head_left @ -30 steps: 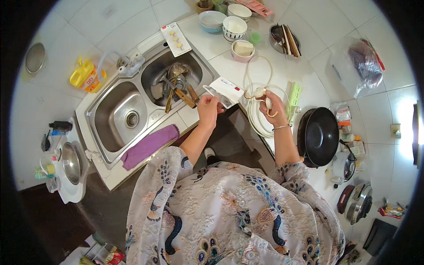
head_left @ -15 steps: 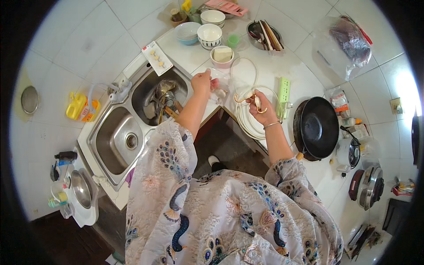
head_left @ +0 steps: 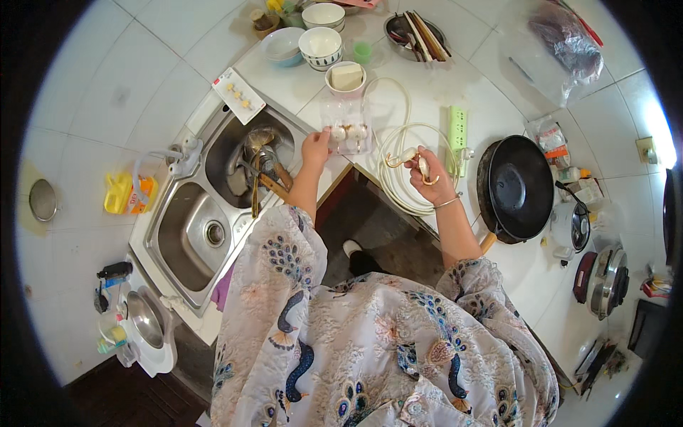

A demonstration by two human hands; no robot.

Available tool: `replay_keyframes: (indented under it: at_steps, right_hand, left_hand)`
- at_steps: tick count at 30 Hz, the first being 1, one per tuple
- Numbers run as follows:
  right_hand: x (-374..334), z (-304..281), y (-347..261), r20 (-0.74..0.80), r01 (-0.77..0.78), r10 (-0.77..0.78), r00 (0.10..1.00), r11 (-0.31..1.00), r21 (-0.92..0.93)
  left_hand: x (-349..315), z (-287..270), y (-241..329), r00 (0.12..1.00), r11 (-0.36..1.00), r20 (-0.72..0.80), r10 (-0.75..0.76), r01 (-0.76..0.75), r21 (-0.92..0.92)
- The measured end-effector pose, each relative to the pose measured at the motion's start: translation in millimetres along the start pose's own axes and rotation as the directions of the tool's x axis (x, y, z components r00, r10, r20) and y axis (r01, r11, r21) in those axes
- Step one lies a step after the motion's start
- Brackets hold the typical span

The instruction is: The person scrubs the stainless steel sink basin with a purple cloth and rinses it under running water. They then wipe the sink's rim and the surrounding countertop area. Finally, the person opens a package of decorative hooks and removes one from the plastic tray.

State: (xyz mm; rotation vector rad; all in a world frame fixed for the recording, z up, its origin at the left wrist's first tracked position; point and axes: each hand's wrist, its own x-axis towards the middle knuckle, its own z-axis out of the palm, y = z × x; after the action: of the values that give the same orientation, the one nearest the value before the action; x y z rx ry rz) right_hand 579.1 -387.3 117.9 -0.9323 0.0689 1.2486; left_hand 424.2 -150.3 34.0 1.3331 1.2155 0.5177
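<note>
On the counter right of the sink, my left hand (head_left: 316, 148) pinches the left edge of a clear plastic package (head_left: 346, 107). Rounded white pieces with gold parts (head_left: 356, 133) sit inside it. My right hand (head_left: 435, 178) is closed around white-and-gold hooks (head_left: 425, 166), whose curved gold ends stick out past the fingers. Beneath and beside that hand lies a coiled white cable (head_left: 390, 186). It runs toward a green power strip (head_left: 457, 135) just to the right. Against the package's far side stands a small bowl (head_left: 346, 88) with a pale block in it.
A double steel sink (head_left: 186, 245) with utensils in one basin is on the left. A card of small hooks (head_left: 239, 96) leans at its far corner. Stacked bowls (head_left: 320, 48) and a basin of chopsticks (head_left: 407, 44) stand at the back. A black wok (head_left: 518, 188) sits right.
My left hand has come down and slightly left, and the clear package now shows plainly on the counter under its fingers. My right hand still holds the hooks. The whole view has shifted slightly.
</note>
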Motion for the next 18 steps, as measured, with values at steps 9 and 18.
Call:
replay_keyframes:
  at_steps: [9,18]
  right_hand:
    - [2,15,3,0.022,-0.057,0.055,0.998,0.99,0.132]
    - [11,42,14,0.234,-0.057,0.029,0.972,0.992,0.113]
  left_hand:
    - [-26,-9,12,0.965,0.862,0.2,-0.168,0.242,-0.446]
    - [-86,-35,52,0.947,0.786,0.315,0.052,0.156,-0.599]
